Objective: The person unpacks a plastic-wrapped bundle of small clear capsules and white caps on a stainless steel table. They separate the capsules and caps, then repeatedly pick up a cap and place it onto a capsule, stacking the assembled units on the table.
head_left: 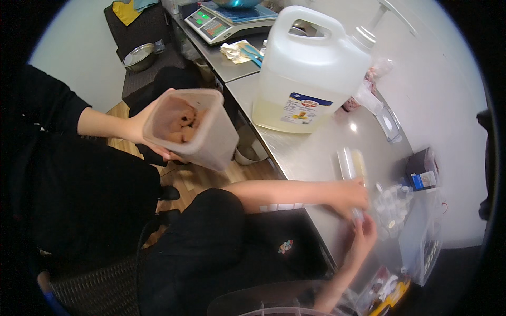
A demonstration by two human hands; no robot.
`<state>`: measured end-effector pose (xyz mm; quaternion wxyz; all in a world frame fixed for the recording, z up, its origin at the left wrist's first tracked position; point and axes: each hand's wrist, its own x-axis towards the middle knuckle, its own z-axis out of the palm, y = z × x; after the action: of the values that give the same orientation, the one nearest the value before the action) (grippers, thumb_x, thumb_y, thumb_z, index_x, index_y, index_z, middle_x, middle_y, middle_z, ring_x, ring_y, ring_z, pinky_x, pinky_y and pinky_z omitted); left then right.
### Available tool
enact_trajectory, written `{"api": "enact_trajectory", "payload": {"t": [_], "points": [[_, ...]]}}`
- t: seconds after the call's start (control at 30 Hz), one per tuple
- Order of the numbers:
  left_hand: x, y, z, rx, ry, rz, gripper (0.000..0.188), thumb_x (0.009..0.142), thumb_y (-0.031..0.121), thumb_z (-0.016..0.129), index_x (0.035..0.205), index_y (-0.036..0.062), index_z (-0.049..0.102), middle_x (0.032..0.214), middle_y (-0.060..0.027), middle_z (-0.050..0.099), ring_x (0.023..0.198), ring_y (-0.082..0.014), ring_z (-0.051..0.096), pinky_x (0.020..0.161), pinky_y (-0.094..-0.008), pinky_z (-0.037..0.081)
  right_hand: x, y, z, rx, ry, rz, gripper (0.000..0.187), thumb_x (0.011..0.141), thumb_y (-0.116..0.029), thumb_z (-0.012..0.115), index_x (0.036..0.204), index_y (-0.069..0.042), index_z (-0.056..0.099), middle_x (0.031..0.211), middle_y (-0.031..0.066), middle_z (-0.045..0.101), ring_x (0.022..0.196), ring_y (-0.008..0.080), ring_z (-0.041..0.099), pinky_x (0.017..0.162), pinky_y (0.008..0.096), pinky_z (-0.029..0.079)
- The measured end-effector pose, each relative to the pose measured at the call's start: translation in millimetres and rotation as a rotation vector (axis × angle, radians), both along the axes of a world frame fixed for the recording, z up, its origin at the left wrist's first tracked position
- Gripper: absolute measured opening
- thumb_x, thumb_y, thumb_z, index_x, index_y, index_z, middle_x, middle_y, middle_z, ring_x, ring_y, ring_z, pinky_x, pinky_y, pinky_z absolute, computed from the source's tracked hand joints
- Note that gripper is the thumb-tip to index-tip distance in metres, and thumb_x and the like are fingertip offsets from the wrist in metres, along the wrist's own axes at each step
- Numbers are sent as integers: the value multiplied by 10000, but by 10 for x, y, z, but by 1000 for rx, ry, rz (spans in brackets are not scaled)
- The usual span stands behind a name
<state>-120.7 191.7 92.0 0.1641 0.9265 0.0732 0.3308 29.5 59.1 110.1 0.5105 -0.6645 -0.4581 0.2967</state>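
Observation:
My left hand [345, 197] reaches across the steel table with its fingers curled; what they hold, if anything, is hidden. Close below it, my right hand [365, 229] pinches a small clear plastic piece [358, 215], its exact kind blurred. The two hands nearly meet around this piece. Just beyond my left hand lies a clear oblong plastic box [351, 163] with something pale in it. To the right of my hands is a heap of small clear and white plastic pieces [392, 208]. At left, a co-worker's hand [139, 126] holds a tilted translucent tub [213, 137] with brownish lumps inside.
A large translucent jug [316, 58] of pale liquid stands on the steel table [295, 152]. Behind it are a scale [224, 23] and a crumpled cloth [235, 51]. A dark box [422, 166] and a clear bin [421, 237] line the right side. The co-worker's body [79, 184] fills the left.

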Motion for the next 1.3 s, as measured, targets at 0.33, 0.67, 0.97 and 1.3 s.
{"api": "enact_trajectory", "payload": {"t": [0.33,0.67,0.97,1.3], "points": [[-108,39,72,-44,5,-33,431,659,230,821,1025,80,651,989,-103,651,1017,-302,591,921,-441,417,-51,-55,196,66,-211,-75,225,903,-108,658,1112,-30,683,846,47,663,724,114,594,666,264,475],[-274,-148,556,-18,227,103,403,698,283,824,1020,93,674,1050,-69,654,1028,-263,587,971,-418,370,1102,-34,663,260,-604,-338,180,907,-126,624,1035,-30,707,935,126,714,789,253,673,706,348,521],[108,456,693,-23,81,120,297,855,275,707,1078,84,664,963,-78,670,866,-252,638,834,-367,432,1997,1507,591,9,-732,-90,331,962,-288,533,1112,-37,687,1090,199,689,1034,389,642,902,451,487],[26,446,479,18,33,146,346,871,204,687,1192,102,607,954,-80,651,841,-246,627,820,-362,427,2279,2402,332,-244,-853,8,481,970,-454,507,1190,-62,678,1156,196,678,1115,370,623,962,429,477]]}}
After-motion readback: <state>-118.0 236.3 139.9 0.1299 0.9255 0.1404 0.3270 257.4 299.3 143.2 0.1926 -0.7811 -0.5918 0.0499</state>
